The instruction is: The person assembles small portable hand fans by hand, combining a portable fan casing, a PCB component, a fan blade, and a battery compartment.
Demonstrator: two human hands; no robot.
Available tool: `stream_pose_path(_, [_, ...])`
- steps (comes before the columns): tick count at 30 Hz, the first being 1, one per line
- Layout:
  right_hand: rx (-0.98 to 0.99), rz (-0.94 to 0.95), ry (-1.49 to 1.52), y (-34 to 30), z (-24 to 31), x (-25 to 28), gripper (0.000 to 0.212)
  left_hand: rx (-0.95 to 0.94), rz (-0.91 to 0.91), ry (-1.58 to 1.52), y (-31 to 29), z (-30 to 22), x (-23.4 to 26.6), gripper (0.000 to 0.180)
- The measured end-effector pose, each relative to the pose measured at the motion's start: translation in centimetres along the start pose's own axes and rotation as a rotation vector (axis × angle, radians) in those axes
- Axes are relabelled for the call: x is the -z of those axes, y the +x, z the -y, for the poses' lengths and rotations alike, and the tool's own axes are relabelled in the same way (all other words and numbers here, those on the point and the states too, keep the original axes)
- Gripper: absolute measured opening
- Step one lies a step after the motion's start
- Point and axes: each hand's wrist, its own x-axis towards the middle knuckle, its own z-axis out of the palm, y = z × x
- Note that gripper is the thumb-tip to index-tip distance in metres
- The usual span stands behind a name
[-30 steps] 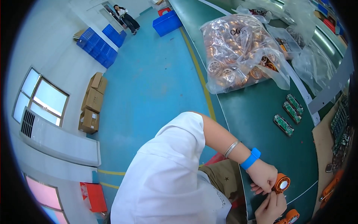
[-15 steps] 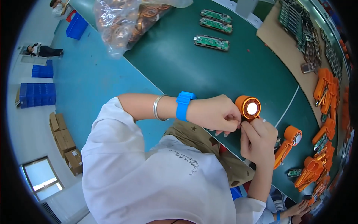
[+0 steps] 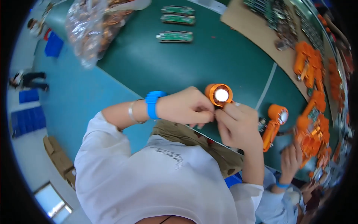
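Note:
An orange handheld fan [image 3: 209,89] with a bright white round centre sits just beyond my fingers; its lower part is hidden by my hands. My left hand [image 3: 188,106], a blue band at its wrist, is closed with the fingertips pinched beside the fan. From the right, my right hand [image 3: 240,123] meets it, fingers curled and thumb pressed in, right below the fan head. The fingertips of both hands nearly touch; whatever is pinched between them is too small to make out. A second orange fan [image 3: 271,130] with its handle lies right of my right hand.
Several green circuit boards [image 3: 175,36] lie at the far side of the green table [image 3: 149,71]. A clear bag [image 3: 85,35] of copper-coloured coils stands far left. Cardboard [image 3: 246,26] carries more boards. At right, a co-worker's hand [image 3: 291,158] is by piled orange casings [image 3: 311,143].
The view has shifted, so the table's things appear further left. My hands stay pinched together by the fan. The co-worker's hand has come up to the orange casings.

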Motion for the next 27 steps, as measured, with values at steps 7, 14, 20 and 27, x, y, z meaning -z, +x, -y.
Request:
stream_pose_path(7, [0.043,-0.046,0.018,-0.2,-0.3,-0.6,0.013,0.070,-0.025,0.054,-0.6,-0.7,-0.1,0.021])
stream_pose_path(14, [-0.003,-0.018,-0.013,-0.2,-0.1,0.0,0.010,0.126,0.084,-0.148,-0.3,-0.4,-0.1,0.022])
stream_pose_path(20, [0.015,-0.032,-0.021,-0.2,-0.1,-0.3,0.014,0.110,0.095,-0.226,-0.4,0.4,-0.3,0.023])
stream_pose_path(27, [0.010,-0.039,-0.018,0.0,0.0,-0.4,0.014,0.139,0.114,-0.245,-0.5,0.4,-0.1,0.022])
